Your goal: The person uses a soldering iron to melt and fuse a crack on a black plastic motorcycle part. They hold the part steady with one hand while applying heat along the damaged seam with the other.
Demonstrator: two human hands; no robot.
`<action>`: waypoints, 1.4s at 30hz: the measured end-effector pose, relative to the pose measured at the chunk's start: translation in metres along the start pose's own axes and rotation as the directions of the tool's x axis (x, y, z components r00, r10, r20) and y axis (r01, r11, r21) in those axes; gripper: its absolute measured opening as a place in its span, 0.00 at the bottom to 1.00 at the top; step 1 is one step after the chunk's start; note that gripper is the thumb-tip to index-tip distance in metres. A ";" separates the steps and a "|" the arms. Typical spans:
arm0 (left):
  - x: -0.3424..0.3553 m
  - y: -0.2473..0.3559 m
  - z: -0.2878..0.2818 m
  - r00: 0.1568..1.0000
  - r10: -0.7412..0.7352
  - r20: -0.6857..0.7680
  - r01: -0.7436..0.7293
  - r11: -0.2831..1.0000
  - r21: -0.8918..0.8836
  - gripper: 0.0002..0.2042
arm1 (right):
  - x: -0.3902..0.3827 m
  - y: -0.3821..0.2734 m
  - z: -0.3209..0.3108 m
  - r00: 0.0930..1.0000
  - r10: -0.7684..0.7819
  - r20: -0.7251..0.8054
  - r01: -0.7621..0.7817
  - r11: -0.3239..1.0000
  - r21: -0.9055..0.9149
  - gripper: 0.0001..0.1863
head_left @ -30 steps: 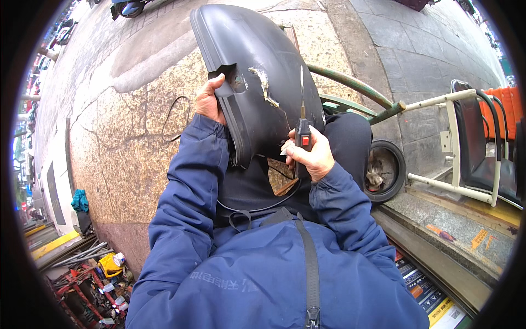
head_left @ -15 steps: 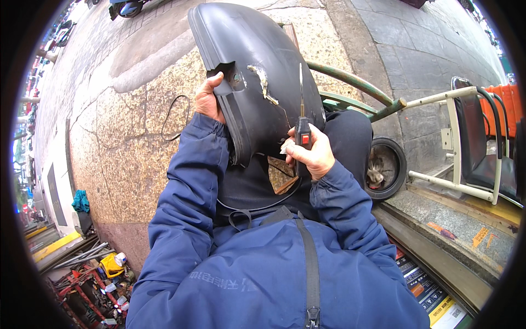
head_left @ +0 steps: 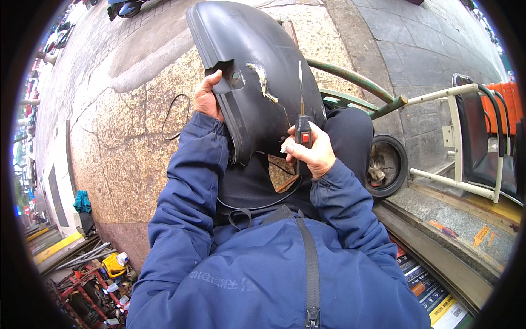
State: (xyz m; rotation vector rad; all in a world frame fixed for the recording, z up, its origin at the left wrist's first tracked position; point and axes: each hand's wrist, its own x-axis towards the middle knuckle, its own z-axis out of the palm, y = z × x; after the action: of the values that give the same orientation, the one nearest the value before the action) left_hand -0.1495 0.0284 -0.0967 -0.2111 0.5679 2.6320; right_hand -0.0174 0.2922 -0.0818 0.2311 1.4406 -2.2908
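A large curved black plastic shell [head_left: 268, 49] rests across my lap, its far end pointing away from me. My left hand [head_left: 208, 98] grips its left rim beside a jagged broken notch. A rough, pale, raised streak [head_left: 263, 82] runs over the surface, and a thin crack trails from it toward my right hand. In my right hand [head_left: 312, 151] is a soldering iron [head_left: 303, 131] with a black handle, a red switch and a long thin metal rod pointing away over the shell. Something small and whitish shows at those fingertips. A dark cable loops across my lap.
Beyond the shell stands a green tubular frame [head_left: 356, 79]. At the right are a tyre [head_left: 388, 164] with rags inside and a metal-framed chair [head_left: 482, 159]. Tools and red metal parts [head_left: 87, 290] lie heaped at lower left. A black loop of cord [head_left: 176, 118] lies on the paving.
Both hands keep their holds. The shell and the soldering iron have shifted only very slightly, with the whole view moving a little.
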 end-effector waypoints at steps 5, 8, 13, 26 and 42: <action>0.000 0.001 0.001 1.000 -0.019 0.019 0.019 1.000 -0.004 0.23 | 0.000 0.000 0.000 1.000 -0.010 0.004 0.010 1.000 0.007 0.21; 0.000 0.001 0.000 0.999 -0.036 0.009 0.036 0.999 -0.014 0.22 | 0.000 0.001 -0.001 1.000 -0.008 0.007 0.007 1.000 0.014 0.21; 0.000 0.002 0.001 0.999 -0.032 -0.012 0.032 0.999 -0.003 0.23 | 0.001 0.001 -0.001 1.000 -0.020 0.018 0.020 1.000 0.010 0.21; -0.003 0.003 0.002 0.996 -0.090 0.017 0.091 0.994 -0.067 0.22 | 0.016 -0.011 0.015 0.990 -0.004 -0.142 -0.092 0.740 -0.666 0.22; -0.001 0.002 0.000 0.996 -0.076 0.046 0.078 0.996 -0.046 0.22 | 0.018 -0.021 0.023 0.984 0.050 -0.170 -0.163 0.640 -0.751 0.26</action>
State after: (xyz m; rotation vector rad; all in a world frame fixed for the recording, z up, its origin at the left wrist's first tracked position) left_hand -0.1497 0.0266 -0.0963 -0.1850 0.4733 2.5707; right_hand -0.0404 0.2750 -0.0607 0.1973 2.2551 -1.3920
